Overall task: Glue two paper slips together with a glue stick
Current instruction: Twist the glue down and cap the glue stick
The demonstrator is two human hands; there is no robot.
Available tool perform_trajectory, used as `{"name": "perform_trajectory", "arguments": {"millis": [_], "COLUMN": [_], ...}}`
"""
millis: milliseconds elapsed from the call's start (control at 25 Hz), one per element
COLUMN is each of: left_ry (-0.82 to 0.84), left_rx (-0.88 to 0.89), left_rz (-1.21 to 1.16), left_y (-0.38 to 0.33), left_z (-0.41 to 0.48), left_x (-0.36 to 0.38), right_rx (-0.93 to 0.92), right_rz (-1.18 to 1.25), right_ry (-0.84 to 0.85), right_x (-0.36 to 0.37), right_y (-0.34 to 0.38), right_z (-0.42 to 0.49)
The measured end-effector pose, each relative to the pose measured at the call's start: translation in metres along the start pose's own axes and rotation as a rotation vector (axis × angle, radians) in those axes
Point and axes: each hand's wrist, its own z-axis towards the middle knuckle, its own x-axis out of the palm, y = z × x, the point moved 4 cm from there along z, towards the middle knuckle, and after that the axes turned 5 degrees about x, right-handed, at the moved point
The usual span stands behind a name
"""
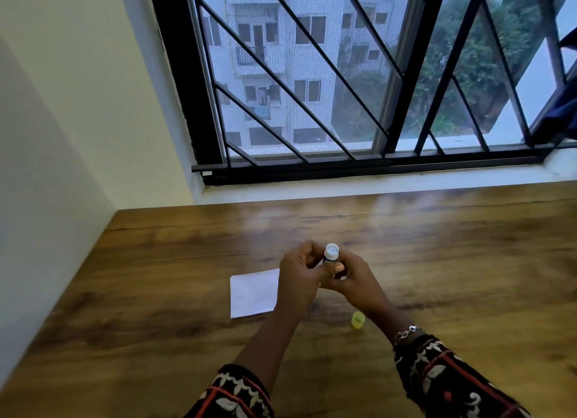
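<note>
Both hands hold an uncapped glue stick [331, 254] upright above the wooden table [156, 261]. Its white open top faces up. My left hand [299, 274] grips it from the left with curled fingers. My right hand [351, 275] wraps the lower part of the tube, thumb on the front. The yellow cap [357, 319] lies on the table under my right wrist. A white paper slip [253, 293] lies flat to the left of my left hand, its right edge hidden behind the hand. I cannot tell whether a second slip lies with it.
A barred window [343, 90] with a black frame runs along the far edge of the table. A pale wall [62, 121] bounds the table on the left. Wooden surface stretches left, right and beyond the hands.
</note>
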Motion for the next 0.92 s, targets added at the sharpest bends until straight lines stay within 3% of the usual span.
{"name": "perform_trajectory", "arguments": {"millis": [200, 440, 720, 920], "left_ry": [0.015, -0.017, 0.014, -0.024], "left_rx": [-0.004, -0.016, -0.033, -0.047], "left_rz": [-0.004, -0.007, -0.022, -0.009], "left_y": [0.0023, 0.0043, 0.0075, 0.0093], "left_z": [0.0031, -0.0028, -0.0006, -0.0030], "left_x": [-0.0046, -0.0006, -0.0026, -0.0035], "right_rx": [-0.012, 0.014, 0.018, 0.025], "right_rz": [0.068, 0.015, 0.054, -0.020], "right_ry": [0.098, 0.002, 0.110, 0.057], "right_x": [0.0011, -0.0022, -0.0013, -0.0017], "right_y": [-0.0014, -0.0040, -0.0039, -0.0064], "right_z": [-0.0019, 0.0004, -0.0026, 0.0002]}}
